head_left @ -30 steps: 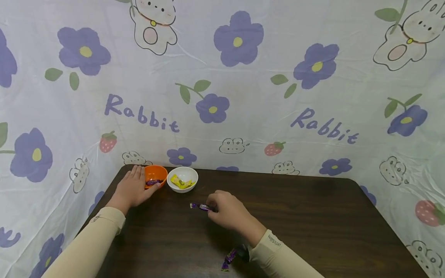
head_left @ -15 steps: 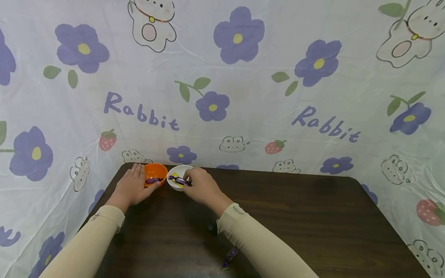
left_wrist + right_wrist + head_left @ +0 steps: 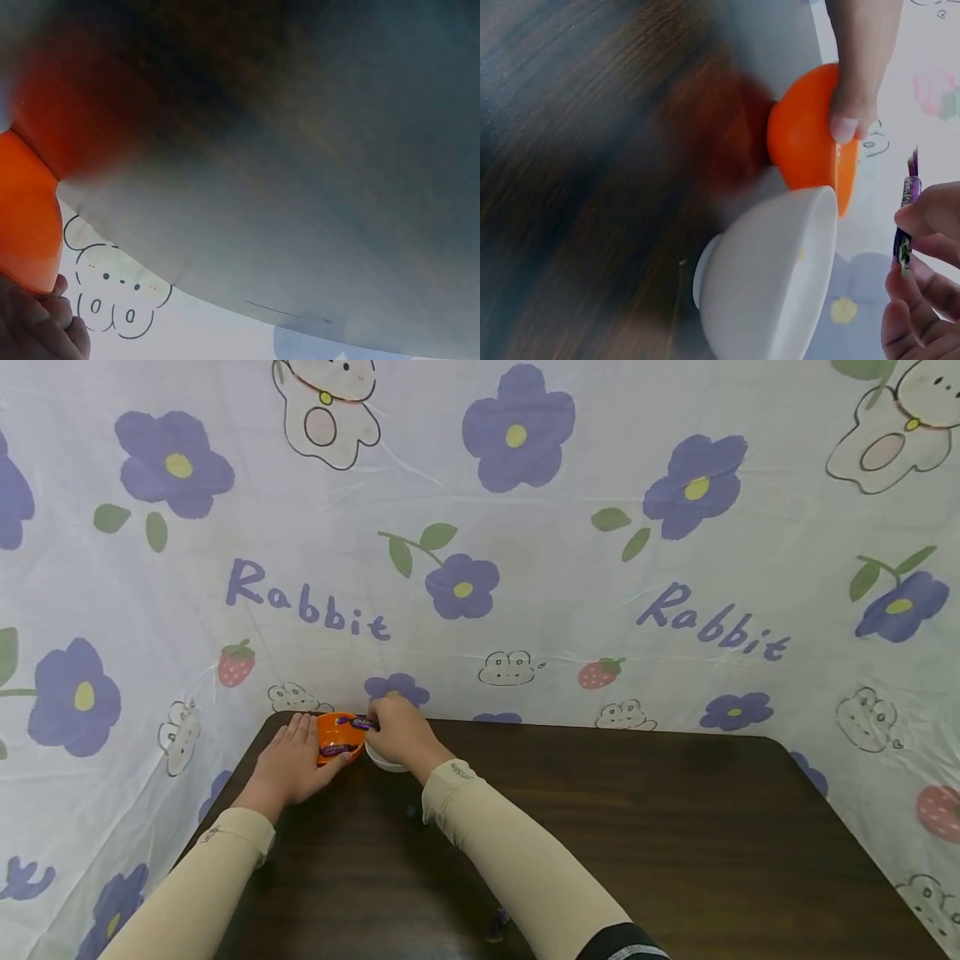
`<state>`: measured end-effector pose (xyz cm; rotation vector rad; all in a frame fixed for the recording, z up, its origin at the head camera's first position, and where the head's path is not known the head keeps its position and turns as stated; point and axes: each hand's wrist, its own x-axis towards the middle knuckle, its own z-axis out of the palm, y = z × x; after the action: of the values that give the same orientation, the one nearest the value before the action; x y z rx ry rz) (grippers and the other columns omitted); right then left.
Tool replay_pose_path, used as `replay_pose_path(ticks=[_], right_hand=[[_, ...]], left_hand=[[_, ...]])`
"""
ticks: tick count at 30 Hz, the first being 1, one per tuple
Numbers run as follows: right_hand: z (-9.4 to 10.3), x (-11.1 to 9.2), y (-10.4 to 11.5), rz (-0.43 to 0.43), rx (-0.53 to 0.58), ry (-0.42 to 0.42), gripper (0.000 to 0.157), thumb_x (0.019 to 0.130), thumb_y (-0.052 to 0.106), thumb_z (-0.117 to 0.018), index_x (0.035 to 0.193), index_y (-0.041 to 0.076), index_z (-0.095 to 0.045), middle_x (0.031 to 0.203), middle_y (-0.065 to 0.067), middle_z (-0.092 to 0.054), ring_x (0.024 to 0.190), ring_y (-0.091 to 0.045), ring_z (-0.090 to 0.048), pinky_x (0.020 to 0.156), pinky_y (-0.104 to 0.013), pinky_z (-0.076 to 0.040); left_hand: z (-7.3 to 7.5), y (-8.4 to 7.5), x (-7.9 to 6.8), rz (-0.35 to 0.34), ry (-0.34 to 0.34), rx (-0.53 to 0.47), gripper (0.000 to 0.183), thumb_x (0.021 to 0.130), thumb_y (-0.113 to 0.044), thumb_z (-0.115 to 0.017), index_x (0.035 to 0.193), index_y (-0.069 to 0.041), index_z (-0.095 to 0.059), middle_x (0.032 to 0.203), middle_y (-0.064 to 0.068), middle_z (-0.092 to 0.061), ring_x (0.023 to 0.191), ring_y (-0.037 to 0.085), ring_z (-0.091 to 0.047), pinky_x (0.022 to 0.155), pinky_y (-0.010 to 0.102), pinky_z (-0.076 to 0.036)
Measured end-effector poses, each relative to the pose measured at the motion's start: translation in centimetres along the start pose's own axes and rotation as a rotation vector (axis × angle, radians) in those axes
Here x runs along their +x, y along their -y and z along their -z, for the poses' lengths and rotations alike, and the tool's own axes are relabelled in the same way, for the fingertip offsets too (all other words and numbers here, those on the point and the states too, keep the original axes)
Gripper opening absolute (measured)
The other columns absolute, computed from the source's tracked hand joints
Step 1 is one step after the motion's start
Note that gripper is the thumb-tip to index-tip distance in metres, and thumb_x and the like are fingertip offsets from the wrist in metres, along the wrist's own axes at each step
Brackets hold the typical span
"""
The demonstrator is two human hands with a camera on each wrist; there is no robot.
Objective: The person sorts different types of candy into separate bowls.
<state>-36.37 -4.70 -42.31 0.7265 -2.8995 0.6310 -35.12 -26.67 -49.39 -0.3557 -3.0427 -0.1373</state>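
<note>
My left hand (image 3: pixel 288 764) holds the orange bowl (image 3: pixel 327 732) at the far left of the table, fingers along its left side and thumb over the near rim. A purple-wrapped candy (image 3: pixel 335 750) lies inside that bowl. My right hand (image 3: pixel 405 733) pinches another purple-wrapped candy (image 3: pixel 907 199) between thumb and fingers, above the bowls, with the candy's far end over the orange bowl. The white bowl (image 3: pixel 757 277) stands right beside the orange one; in the head view my right hand covers most of it. A bit of yellow shows inside it in the right wrist view.
One more purple wrapped candy (image 3: pixel 498 925) lies near the front of the dark wooden table (image 3: pixel 637 827), partly hidden by my right sleeve. Behind the bowls hangs a white cloth (image 3: pixel 540 552) printed with flowers and rabbits, close to the table's back edge.
My right hand has carried the pinched candy left and away from me, from over the table's middle, past the white bowl, to the orange bowl. My left hand has stayed at the orange bowl.
</note>
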Motion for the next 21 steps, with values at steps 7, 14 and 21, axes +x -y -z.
replay_pose_path(ticks=[7, 14, 21], right_hand=[[-0.7, 0.1, 1.1, 0.071, -0.057, -0.001, 0.011, 0.097, 0.018, -0.072, 0.103, 0.01, -0.077, 0.1, -0.001, -0.069, 0.09, -0.012, -0.059, 0.083, -0.025, -0.056], [-1.8, 0.7, 2.3, 0.029, -0.026, -0.004, 0.02, 0.096, 0.018, -0.075, 0.112, 0.007, -0.079, 0.109, -0.004, -0.073, 0.102, -0.016, -0.067, 0.093, -0.028, -0.058], [-2.2, 0.7, 2.3, 0.054, 0.016, -0.001, 0.03, 0.1, 0.022, -0.071, 0.127, 0.008, -0.076, 0.126, -0.006, -0.072, 0.117, -0.02, -0.068, 0.106, -0.03, -0.056]], left_hand=[[-0.2, -0.1, -0.2, -0.002, -0.014, 0.004, 0.102, 0.105, -0.067, -0.04, 0.159, 0.018, -0.026, 0.168, 0.038, -0.026, 0.158, 0.054, -0.024, 0.132, 0.062, -0.02], [0.2, -0.2, -0.5, -0.015, -0.025, 0.012, 0.104, 0.105, -0.069, -0.041, 0.158, 0.019, -0.028, 0.167, 0.038, -0.03, 0.158, 0.054, -0.025, 0.132, 0.062, -0.02], [0.3, -0.1, -0.5, -0.015, -0.032, 0.018, 0.103, 0.105, -0.069, -0.04, 0.157, 0.019, -0.03, 0.166, 0.037, -0.03, 0.158, 0.054, -0.027, 0.131, 0.061, -0.021]])
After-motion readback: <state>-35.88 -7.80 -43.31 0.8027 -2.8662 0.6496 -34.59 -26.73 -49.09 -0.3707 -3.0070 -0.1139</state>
